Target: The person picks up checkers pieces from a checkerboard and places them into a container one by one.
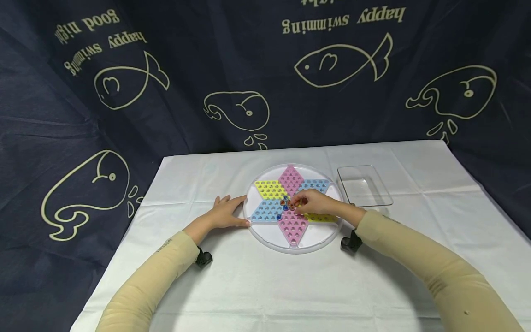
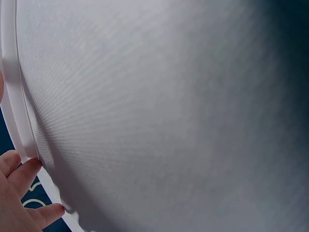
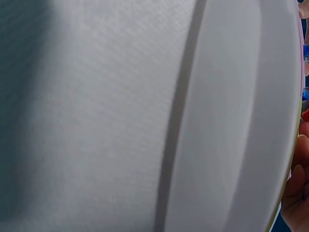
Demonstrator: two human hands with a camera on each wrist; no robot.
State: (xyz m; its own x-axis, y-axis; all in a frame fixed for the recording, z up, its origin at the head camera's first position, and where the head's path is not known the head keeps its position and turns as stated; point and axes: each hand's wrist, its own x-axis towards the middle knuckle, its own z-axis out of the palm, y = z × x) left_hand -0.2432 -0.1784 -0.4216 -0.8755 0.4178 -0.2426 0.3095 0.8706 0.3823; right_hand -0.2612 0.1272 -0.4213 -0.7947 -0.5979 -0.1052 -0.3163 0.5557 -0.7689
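A round white Chinese checkers board (image 1: 265,233) with a pink, yellow and blue star lies on the table. My left hand (image 1: 224,214) has its fingers spread, with the thumb and a fingertip against the board's left rim; the left wrist view shows these fingers (image 2: 29,176) at the rim. Over the board's middle, my right hand (image 1: 315,203) has curled fingers and pinches a red marble (image 1: 292,207) at the fingertips. Just left of it sit a few blue and red marbles, among them a blue marble (image 1: 279,217). In the right wrist view the red marble (image 3: 305,114) shows at the edge.
A clear rectangular box (image 1: 365,186) stands right of the board, close to its rim. White cloth (image 1: 257,286) covers the table, and a dark blue curtain (image 1: 232,46) with fish and whale drawings hangs behind it.
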